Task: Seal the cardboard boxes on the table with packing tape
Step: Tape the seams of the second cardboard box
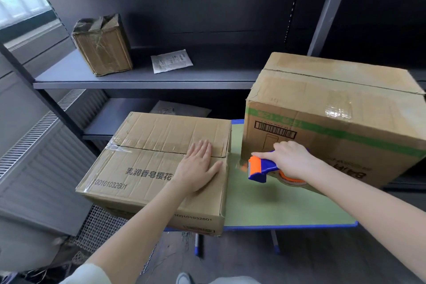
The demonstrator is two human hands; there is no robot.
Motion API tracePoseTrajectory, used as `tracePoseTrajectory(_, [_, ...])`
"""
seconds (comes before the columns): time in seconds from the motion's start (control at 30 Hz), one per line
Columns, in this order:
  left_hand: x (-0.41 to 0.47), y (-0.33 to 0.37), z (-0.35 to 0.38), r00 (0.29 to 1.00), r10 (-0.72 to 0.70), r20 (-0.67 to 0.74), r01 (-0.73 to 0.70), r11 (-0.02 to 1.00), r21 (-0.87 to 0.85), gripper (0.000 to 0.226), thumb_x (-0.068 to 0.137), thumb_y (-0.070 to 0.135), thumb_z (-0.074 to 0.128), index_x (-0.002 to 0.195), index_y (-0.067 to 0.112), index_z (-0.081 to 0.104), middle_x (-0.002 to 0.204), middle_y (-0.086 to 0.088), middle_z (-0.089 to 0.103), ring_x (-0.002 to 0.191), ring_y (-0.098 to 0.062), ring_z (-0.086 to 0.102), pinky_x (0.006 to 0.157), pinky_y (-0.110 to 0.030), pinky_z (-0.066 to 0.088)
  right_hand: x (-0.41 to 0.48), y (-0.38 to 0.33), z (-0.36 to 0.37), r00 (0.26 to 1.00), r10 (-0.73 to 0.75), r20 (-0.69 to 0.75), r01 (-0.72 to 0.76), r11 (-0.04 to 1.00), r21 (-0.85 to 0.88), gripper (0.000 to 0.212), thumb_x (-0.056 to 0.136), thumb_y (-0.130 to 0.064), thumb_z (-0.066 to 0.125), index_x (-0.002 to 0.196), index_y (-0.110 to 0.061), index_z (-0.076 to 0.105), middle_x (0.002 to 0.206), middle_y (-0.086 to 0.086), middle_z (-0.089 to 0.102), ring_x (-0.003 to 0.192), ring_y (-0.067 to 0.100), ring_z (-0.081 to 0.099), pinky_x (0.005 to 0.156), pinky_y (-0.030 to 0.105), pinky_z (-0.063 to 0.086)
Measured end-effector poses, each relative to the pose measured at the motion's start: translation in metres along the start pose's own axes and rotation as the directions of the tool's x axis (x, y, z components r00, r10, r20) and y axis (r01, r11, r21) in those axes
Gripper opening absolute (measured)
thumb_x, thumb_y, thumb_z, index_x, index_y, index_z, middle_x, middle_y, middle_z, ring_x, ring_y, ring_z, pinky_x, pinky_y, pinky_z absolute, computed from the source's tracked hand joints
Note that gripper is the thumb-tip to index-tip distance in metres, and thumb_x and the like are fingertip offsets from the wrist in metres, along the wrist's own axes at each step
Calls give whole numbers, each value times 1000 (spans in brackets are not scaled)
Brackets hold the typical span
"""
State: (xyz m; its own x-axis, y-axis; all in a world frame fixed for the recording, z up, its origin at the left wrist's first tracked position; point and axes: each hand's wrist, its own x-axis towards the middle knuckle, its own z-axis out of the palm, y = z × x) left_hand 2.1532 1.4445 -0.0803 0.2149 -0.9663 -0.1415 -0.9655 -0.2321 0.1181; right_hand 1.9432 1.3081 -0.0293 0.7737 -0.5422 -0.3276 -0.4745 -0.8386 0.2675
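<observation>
On the counter point(276, 205), my left grip point(198, 166) presses flat, fingers straight, on the low box point(143, 175) while my right grip point(288, 161) clasps the tape gun point(259, 169) beside it, so I'd start at the seam's point(161, 150) right end and pull straight.

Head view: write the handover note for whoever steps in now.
Left hand: flat on the low box, across its top seam.
Right hand: grips the tape dispenser, down at the table, in front of the tall box.
Done: flaps of both boxes closed; no full tape strip shows along either top seam.
Left: tape both seams.
</observation>
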Motion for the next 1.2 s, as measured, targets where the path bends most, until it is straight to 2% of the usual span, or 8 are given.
tracePoseTrajectory(0.1, [9,18,3,1000,31,-2,-31,999,-32,66,101,47,16,150,6,1,158,-8,-4,145,-14,-10,117,-30,-9,3,-1,3,1000,10,21,-10,999,-31,66,99,-19,40,146,-47,3,123,11,48,114,30,47,90,35,38])
tracePoseTrajectory(0.27, [25,36,5,991,-133,31,135,985,-103,69,101,45,19,148,2,-6,157,-13,-9,145,-21,-13,118,-35,-9,10,-5,8,1000,29,9,-28,999,-38,64,99,-19,40,147,-45,6,121,12,49,114,30,47,95,37,38])
tracePoseTrajectory(0.5, [30,43,9,981,-188,46,188,982,7,74,99,46,23,147,1,-10,157,-15,-12,144,-24,-15,118,-39,-9,32,-22,18,999,37,40,-35,998,-47,67,97,-17,47,147,-43,10,121,12,51,113,30,48,94,37,39])
tracePoseTrajectory(0.8, [33,53,9,965,-259,51,255,965,60,70,98,33,24,146,-2,-13,156,-18,-15,144,-29,-17,118,-41,-8,69,-41,19,998,-10,56,12,999,-48,63,94,-19,53,143,-42,22,120,13,52,115,32,48,95,39,38])
tracePoseTrajectory(0.9, [35,55,8,963,-264,60,261,964,59,71,98,32,26,145,-3,-13,155,-19,-15,143,-31,-17,117,-44,-7,78,-40,19,994,-1,113,10,997,-73,57,92,-25,57,141,-39,30,122,11,52,117,31,47,95,39,37])
tracePoseTrajectory(1.0, [36,58,8,955,-285,78,281,958,56,71,97,26,30,145,-5,-13,155,-21,-16,142,-34,-18,116,-47,-9,71,-40,34,955,25,295,36,979,-200,46,94,-29,53,138,-27,42,131,9,49,121,28,45,96,35,36])
tracePoseTrajectory(1.1, [41,63,8,938,-342,60,338,939,67,70,98,20,32,145,-5,-13,155,-20,-15,143,-35,-16,116,-48,-7,59,-33,52,932,89,352,-97,995,7,62,93,-15,49,146,-33,23,132,12,48,121,31,46,93,36,39])
tracePoseTrajectory(1.2, [46,74,8,922,-386,37,382,920,87,71,98,14,36,144,-7,-12,154,-23,-13,142,-39,-13,116,-51,-3,49,-30,47,939,196,283,-253,951,178,83,86,-13,56,149,-33,7,128,14,48,118,33,48,90,37,40])
